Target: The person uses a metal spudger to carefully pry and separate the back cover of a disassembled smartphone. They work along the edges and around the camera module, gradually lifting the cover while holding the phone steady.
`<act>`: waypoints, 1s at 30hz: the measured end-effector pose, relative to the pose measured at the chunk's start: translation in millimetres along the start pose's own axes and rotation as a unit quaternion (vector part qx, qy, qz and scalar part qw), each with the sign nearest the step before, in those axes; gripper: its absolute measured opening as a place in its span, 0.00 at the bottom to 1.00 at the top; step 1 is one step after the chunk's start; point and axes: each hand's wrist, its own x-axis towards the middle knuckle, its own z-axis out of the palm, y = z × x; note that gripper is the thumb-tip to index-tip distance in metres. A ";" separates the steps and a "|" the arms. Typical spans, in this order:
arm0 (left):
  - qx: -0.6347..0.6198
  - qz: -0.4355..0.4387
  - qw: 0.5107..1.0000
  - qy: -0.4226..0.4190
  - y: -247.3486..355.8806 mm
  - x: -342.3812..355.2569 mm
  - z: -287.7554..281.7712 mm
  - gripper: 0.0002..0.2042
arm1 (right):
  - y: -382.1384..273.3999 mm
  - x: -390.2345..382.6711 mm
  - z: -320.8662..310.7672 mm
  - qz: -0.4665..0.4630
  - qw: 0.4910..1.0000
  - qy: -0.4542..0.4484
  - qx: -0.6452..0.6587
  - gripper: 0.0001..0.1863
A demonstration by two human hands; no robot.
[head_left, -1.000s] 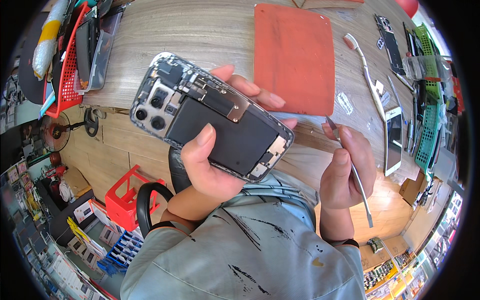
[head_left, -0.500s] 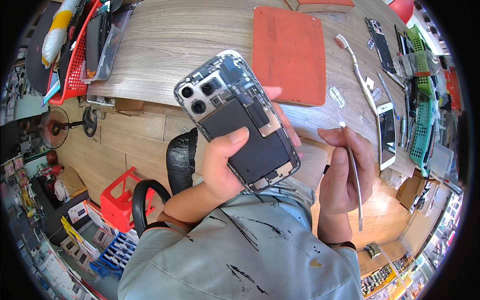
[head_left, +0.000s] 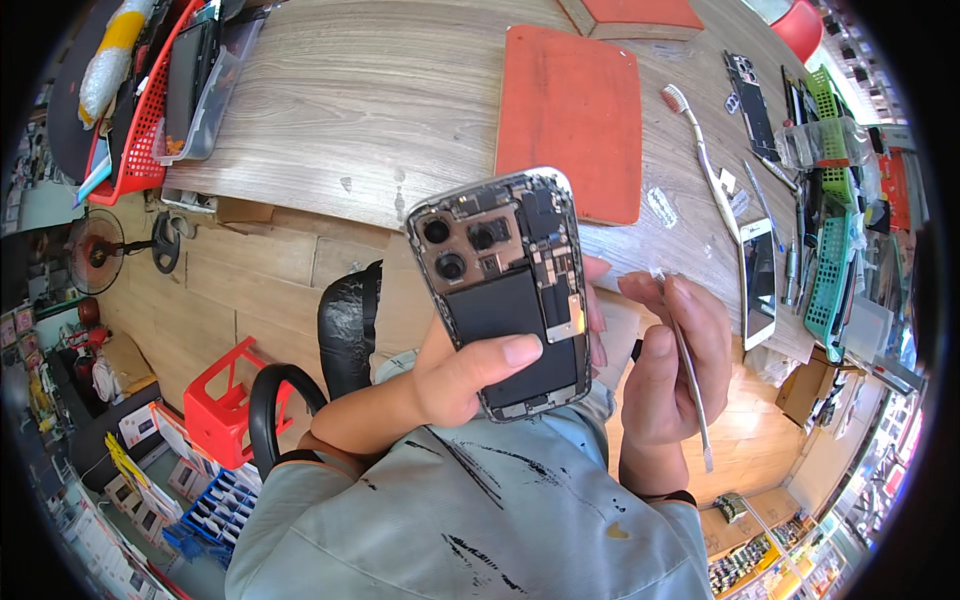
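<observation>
My left hand (head_left: 468, 377) is wrapped round an opened smartphone (head_left: 497, 315), its thumb lying across the black battery and its fingers behind the right edge. Bare inner parts face up: camera lenses at the upper left, circuit pieces along the right side. To the right of the phone, my right hand (head_left: 668, 375) is closed on a thin metal spudger (head_left: 692, 383), gripped like a pen. Its lower end points down past the palm. At the fingertips is a small clear, whitish bit that I cannot make out. The tool does not touch the phone.
An orange-red pad (head_left: 570, 125) lies on the wooden table (head_left: 330, 110). To its right are a toothbrush (head_left: 705, 160), a white phone (head_left: 759, 285) and a bare phone frame (head_left: 750, 105). Green baskets (head_left: 828, 280) line the right edge; a red basket (head_left: 140, 150) stands far left. A red stool (head_left: 225, 410) is below.
The opened phone has moved down and right and turned more upright in my left hand. My right hand, still with the spudger, has shifted slightly left. The whole view has shifted a little.
</observation>
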 end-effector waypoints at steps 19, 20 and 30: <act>0.010 -0.045 0.998 0.039 -4.6 -7.0 -5.4 0.29 | 1.4 15.4 26.9 -0.042 0.994 0.017 -0.098 0.26; 0.006 -0.042 0.998 0.045 -5.6 -6.7 -6.1 0.29 | 3.4 16.3 29.1 -0.042 0.994 0.022 -0.094 0.26; 0.020 -0.044 0.992 0.117 -0.9 -12.8 -8.9 0.23 | 8.7 19.3 44.0 -0.047 0.995 -0.018 -0.085 0.19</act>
